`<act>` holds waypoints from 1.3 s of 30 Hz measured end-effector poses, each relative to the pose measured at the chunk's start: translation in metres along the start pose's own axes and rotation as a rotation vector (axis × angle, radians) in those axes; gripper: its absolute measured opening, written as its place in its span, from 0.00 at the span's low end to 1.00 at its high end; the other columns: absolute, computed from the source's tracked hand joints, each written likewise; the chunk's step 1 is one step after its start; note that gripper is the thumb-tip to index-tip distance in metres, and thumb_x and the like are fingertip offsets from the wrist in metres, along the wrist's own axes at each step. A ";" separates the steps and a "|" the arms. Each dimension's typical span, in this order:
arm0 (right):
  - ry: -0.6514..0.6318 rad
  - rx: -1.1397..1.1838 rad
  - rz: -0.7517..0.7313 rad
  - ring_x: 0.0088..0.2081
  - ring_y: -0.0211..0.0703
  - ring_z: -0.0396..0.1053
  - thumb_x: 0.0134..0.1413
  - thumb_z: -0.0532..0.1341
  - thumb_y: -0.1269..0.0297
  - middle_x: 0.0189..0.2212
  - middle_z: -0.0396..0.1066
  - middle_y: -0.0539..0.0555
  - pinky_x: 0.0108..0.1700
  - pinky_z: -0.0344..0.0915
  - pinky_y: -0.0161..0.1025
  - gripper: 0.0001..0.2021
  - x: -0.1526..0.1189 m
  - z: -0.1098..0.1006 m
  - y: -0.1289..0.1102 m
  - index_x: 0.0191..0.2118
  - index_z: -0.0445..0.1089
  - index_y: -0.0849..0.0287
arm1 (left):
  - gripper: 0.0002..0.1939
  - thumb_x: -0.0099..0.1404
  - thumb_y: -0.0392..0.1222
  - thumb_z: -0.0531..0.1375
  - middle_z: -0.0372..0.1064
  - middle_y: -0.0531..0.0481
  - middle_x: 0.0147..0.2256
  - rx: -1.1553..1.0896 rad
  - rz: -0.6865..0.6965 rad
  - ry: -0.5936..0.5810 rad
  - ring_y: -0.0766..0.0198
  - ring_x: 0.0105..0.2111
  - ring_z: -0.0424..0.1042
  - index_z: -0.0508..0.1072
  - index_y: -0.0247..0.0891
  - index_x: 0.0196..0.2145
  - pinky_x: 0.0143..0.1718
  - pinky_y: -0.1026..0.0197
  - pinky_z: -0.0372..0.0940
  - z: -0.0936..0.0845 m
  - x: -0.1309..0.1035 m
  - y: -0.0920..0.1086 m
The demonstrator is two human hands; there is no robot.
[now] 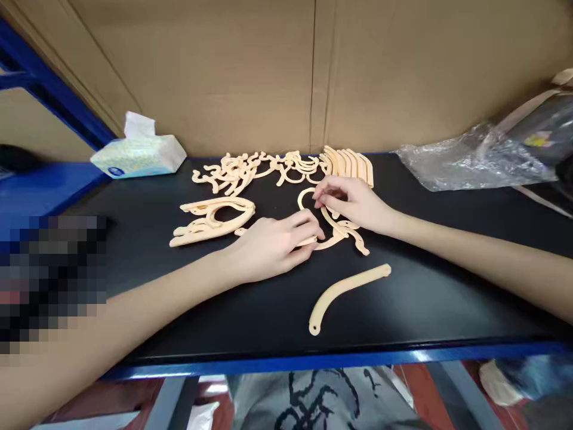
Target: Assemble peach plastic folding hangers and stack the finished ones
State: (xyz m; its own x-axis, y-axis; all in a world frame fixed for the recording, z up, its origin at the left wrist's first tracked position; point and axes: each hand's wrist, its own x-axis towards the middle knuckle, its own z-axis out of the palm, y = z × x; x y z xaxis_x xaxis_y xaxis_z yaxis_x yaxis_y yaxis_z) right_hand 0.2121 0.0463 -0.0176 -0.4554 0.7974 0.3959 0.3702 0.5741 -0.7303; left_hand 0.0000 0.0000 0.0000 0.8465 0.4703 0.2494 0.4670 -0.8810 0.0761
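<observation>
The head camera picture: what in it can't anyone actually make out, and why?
All in the head view:
- Most of the cream piece in the left hand: hidden by that hand.
- Whether the right hand grips a piece: its own fingers cover the contact.
- How many parts the back pile holds: small and overlapping.
- What lies behind the pixelated patch: coarse squares mask it.

Left hand point(282, 243) grips slim beige piece point(308, 241), end showing between fingers; right hand point(353, 202), fingertips just beside beige hook point(301, 200); curved piece point(342, 287) on near side of fingers; beige frame point(224, 229) left of left fingers; pile of pieces point(231, 169) beyond fingertips, tissue pack point(138, 157) far left of them, plastic bag point(483, 158) well right
</observation>
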 end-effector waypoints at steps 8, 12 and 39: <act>-0.070 0.023 0.008 0.28 0.34 0.68 0.53 0.55 0.73 0.28 0.72 0.50 0.32 0.64 0.33 0.05 -0.002 -0.001 -0.007 0.35 0.67 0.61 | 0.09 0.68 0.43 0.53 0.68 0.53 0.43 -0.031 0.034 -0.018 0.73 0.27 0.67 0.69 0.39 0.41 0.22 0.69 0.55 -0.004 0.002 0.001; -0.087 0.070 0.015 0.28 0.35 0.69 0.53 0.56 0.72 0.28 0.71 0.51 0.33 0.66 0.35 0.04 -0.003 0.000 -0.008 0.34 0.67 0.61 | 0.10 0.69 0.42 0.51 0.67 0.53 0.42 -0.036 0.036 -0.018 0.73 0.28 0.67 0.69 0.40 0.41 0.24 0.69 0.57 -0.003 0.002 0.001; 0.016 0.082 0.037 0.25 0.31 0.58 0.54 0.53 0.73 0.25 0.63 0.47 0.27 0.55 0.32 0.07 0.000 -0.004 -0.008 0.33 0.68 0.62 | 0.07 0.68 0.42 0.51 0.66 0.53 0.41 -0.010 -0.182 0.021 0.68 0.28 0.67 0.65 0.39 0.41 0.26 0.66 0.57 -0.003 0.004 0.001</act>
State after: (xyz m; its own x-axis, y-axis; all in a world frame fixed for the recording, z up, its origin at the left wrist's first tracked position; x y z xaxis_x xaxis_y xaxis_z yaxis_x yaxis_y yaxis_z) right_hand 0.2127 0.0424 -0.0098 -0.4296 0.8210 0.3761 0.3190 0.5276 -0.7873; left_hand 0.0030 0.0006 0.0034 0.7425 0.6211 0.2508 0.6095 -0.7818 0.1314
